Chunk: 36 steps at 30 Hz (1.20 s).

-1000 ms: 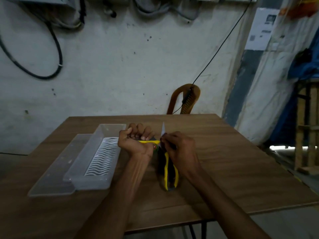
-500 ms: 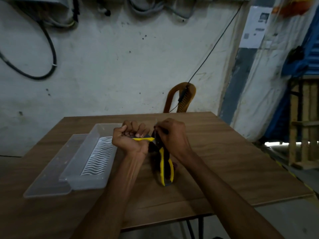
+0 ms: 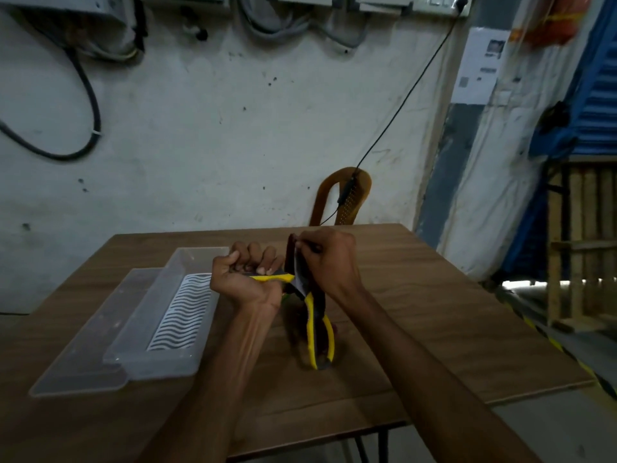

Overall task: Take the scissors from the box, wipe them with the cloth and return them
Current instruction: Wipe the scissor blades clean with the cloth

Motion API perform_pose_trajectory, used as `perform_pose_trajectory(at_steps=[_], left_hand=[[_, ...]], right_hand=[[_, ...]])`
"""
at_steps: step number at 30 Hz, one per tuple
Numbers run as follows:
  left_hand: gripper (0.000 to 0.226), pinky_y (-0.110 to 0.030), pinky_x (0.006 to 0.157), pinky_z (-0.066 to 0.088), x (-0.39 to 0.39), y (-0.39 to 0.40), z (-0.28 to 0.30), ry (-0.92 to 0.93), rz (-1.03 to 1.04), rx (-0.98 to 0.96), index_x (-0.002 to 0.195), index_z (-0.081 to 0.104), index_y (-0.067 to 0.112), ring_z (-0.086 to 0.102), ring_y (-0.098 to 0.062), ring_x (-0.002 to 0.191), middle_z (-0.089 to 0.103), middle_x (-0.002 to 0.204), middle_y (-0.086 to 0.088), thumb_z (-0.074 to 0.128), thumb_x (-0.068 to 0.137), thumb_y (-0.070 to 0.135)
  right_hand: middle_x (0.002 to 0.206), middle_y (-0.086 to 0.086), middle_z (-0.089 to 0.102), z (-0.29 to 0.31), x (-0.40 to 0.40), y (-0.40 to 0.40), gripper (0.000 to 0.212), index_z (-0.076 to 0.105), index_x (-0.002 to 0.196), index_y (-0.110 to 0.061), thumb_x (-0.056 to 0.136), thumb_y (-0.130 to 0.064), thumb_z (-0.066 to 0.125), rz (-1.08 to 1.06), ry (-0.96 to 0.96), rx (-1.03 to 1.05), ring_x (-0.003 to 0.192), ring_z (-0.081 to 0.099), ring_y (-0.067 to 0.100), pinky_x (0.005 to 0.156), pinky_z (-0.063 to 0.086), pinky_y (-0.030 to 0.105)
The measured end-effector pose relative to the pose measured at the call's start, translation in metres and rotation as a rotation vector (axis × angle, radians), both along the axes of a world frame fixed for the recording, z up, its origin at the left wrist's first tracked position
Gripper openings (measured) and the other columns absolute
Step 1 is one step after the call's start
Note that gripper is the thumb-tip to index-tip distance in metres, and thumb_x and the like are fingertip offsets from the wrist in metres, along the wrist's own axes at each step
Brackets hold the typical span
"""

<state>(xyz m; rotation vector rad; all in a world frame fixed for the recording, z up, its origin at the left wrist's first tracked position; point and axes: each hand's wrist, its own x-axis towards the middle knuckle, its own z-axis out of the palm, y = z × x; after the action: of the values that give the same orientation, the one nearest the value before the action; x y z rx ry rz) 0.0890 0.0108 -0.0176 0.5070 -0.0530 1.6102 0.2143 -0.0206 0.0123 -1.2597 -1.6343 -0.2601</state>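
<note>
The scissors (image 3: 313, 332) have yellow and black handles and are spread wide over the wooden table (image 3: 434, 315). My left hand (image 3: 245, 279) grips one yellow handle in a fist. My right hand (image 3: 329, 262) pinches a dark cloth (image 3: 297, 262) folded around the upright blade, so the blade is hidden. The other handle hangs down towards the table. The clear plastic box (image 3: 163, 315) stands to the left of my hands with a white wavy liner in its bottom.
The box's clear lid (image 3: 76, 359) lies flat against the box's left side. A brown plastic chair (image 3: 347, 198) stands behind the table's far edge. A wooden rack (image 3: 581, 248) is at the right beyond the table.
My right hand has slid the cloth up along the blade, and the bare blade tip seen a second ago is now covered. My left hand keeps its grip on the handle.
</note>
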Motion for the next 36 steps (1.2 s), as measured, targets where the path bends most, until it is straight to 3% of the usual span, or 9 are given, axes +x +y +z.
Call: perform_pose_trajectory(at_steps=[4,7,9,15,23,26,29,32,36], left_hand=[[0.023,-0.024,0.048,0.018,-0.009,0.003,0.002,-0.024,0.028,-0.018,0.059,0.017,0.022,0.015,-0.012,0.045,0.018,0.051,0.004,0.038,0.066,0.028],[0.023,-0.024,0.049,0.017,-0.009,0.002,0.003,-0.046,0.034,-0.051,0.060,0.016,0.022,0.015,-0.012,0.046,0.016,0.053,0.004,0.038,0.067,0.027],[0.023,-0.024,0.049,0.016,-0.009,0.004,0.003,-0.064,0.032,-0.078,0.061,0.016,0.023,0.013,-0.013,0.047,0.013,0.055,0.004,0.038,0.067,0.026],[0.022,-0.024,0.048,0.015,-0.006,0.003,0.002,-0.057,0.011,-0.049,0.060,0.017,0.023,0.012,-0.013,0.047,0.012,0.055,0.004,0.038,0.067,0.027],[0.023,-0.024,0.048,0.016,0.001,0.001,-0.001,0.041,0.031,0.010,0.059,0.018,0.022,0.013,-0.013,0.047,0.017,0.052,0.005,0.038,0.068,0.027],[0.024,-0.023,0.047,0.018,-0.001,0.002,-0.001,0.026,0.037,-0.019,0.059,0.016,0.022,0.012,-0.013,0.047,0.017,0.052,0.004,0.039,0.066,0.027],[0.025,-0.024,0.048,0.017,-0.006,0.006,-0.001,-0.003,0.042,-0.036,0.059,0.016,0.022,0.011,-0.014,0.048,0.014,0.054,0.003,0.039,0.066,0.027],[0.025,-0.025,0.048,0.014,-0.003,0.004,0.000,-0.016,0.054,-0.045,0.059,0.015,0.022,0.009,-0.014,0.048,0.012,0.056,0.003,0.039,0.066,0.027],[0.025,-0.028,0.050,0.010,0.003,0.000,-0.002,0.017,0.048,-0.055,0.060,0.016,0.022,0.009,-0.014,0.050,0.011,0.057,0.002,0.039,0.066,0.028]], right_hand=[[0.082,0.003,0.077,-0.013,0.001,-0.003,0.010,0.080,0.089,-0.011,0.087,-0.012,0.070,-0.008,0.065,-0.056,0.072,0.068,0.011,0.071,0.054,0.032],[0.086,-0.005,0.078,-0.013,0.022,-0.011,0.011,0.081,0.096,-0.015,0.088,-0.016,0.073,-0.029,0.452,-0.086,0.077,0.073,0.004,0.074,0.062,0.037],[0.089,-0.005,0.078,-0.014,0.025,-0.027,0.012,0.080,0.098,-0.014,0.087,-0.012,0.075,0.016,0.545,-0.043,0.081,0.074,0.007,0.076,0.063,0.037],[0.093,-0.003,0.075,-0.038,0.005,-0.054,0.019,0.080,0.099,-0.014,0.084,-0.003,0.076,0.099,0.070,0.019,0.084,0.068,0.005,0.077,0.054,0.019],[0.078,0.005,0.073,-0.020,0.007,-0.006,0.009,0.078,0.083,-0.010,0.085,-0.008,0.070,-0.050,-0.020,-0.072,0.071,0.066,0.016,0.065,0.044,0.023],[0.084,0.000,0.078,0.005,0.024,0.009,0.010,0.081,0.090,-0.011,0.087,-0.013,0.072,-0.082,0.183,-0.110,0.075,0.071,0.008,0.074,0.057,0.027],[0.081,-0.009,0.075,0.011,0.030,-0.013,0.010,0.081,0.095,-0.010,0.088,-0.011,0.074,-0.019,0.402,-0.055,0.072,0.072,0.001,0.067,0.057,0.015],[0.080,-0.007,0.074,-0.012,0.017,-0.042,0.010,0.080,0.092,-0.013,0.087,-0.007,0.074,0.110,0.247,-0.096,0.072,0.070,0.002,0.070,0.055,0.017],[0.079,-0.006,0.070,-0.030,0.006,-0.024,0.010,0.079,0.086,-0.018,0.083,-0.010,0.074,0.062,0.022,-0.106,0.073,0.063,0.005,0.070,0.045,0.013]])
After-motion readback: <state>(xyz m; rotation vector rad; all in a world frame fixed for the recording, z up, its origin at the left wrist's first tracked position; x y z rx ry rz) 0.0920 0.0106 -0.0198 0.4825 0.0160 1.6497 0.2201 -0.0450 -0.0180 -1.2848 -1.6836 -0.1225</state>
